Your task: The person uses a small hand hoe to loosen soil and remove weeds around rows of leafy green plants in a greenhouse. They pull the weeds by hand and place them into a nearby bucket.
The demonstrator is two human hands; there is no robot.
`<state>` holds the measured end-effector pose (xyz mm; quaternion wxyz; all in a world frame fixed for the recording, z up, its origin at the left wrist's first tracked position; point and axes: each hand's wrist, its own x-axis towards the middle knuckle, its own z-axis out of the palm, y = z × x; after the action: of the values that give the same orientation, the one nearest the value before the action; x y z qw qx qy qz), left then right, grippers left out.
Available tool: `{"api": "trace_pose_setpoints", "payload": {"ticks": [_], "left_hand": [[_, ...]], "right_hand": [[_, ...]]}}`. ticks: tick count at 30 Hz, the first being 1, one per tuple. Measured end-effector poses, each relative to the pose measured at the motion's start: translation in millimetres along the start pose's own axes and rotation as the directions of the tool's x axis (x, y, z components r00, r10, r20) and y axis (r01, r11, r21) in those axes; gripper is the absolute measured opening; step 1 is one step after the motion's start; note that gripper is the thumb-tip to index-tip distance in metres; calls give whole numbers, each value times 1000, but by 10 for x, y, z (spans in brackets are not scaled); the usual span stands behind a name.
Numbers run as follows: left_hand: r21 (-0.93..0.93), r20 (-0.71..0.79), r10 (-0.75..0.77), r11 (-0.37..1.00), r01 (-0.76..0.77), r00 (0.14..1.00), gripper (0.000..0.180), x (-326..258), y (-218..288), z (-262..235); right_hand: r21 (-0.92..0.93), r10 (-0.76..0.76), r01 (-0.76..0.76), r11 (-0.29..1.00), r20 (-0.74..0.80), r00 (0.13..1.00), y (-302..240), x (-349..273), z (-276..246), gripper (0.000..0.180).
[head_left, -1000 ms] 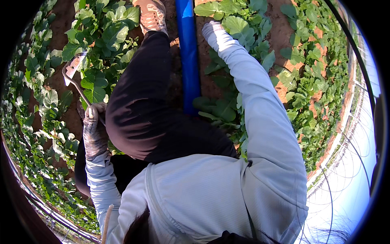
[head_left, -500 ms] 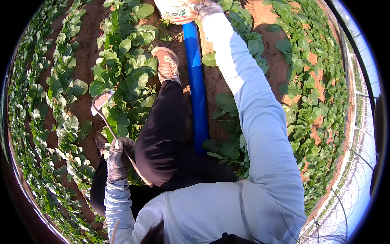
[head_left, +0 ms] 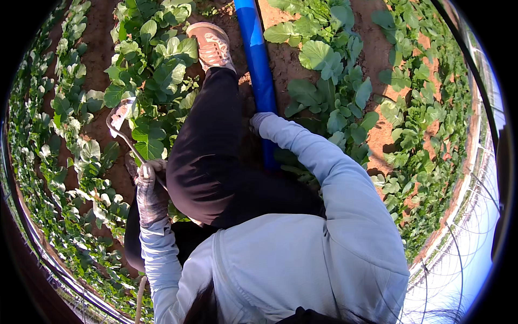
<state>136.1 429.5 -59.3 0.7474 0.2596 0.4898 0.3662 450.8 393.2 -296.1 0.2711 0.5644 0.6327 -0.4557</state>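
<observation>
My gloved left hand (head_left: pixel 148 178) is closed round the handle of a hand hoe (head_left: pixel 129 141), left of my bent knee. The hoe's bent neck and pale blade point up beside the leafy green plants (head_left: pixel 154 70). My gloved right hand (head_left: pixel 262 122) is low over a flat blue hose (head_left: pixel 258 70) that runs along the soil between two plant rows. The sleeve and the back of the hand hide most of its fingers, so whether it grips anything does not show.
My shoe (head_left: pixel 212 47) stands on the soil between the left plants and the hose. Another leafy row (head_left: pixel 332 59) grows right of the hose, with more rows beyond. A pale edge and thin wires (head_left: pixel 458 237) border the bed at far right.
My right hand has let go of the white tub and drawn back toward me, down beside the blue hose. The tub is out of view. My left hand still holds the hoe.
</observation>
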Motion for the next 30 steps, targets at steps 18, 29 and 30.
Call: {"api": "trace_pose_setpoints", "payload": {"ticks": [18,29,30], "left_hand": [[166,-221,-117,974,155,968,32,-2,-30,94],[187,-242,-97,972,144,966,29,19,-52,41],[193,-239,-90,971,139,967,29,16,-49,40]], "right_hand": [[-60,184,-264,963,-570,800,14,-231,85,40],[-59,211,-278,959,-510,834,68,-100,168,41],[-43,213,-274,961,-521,827,63,-121,187,41]]}}
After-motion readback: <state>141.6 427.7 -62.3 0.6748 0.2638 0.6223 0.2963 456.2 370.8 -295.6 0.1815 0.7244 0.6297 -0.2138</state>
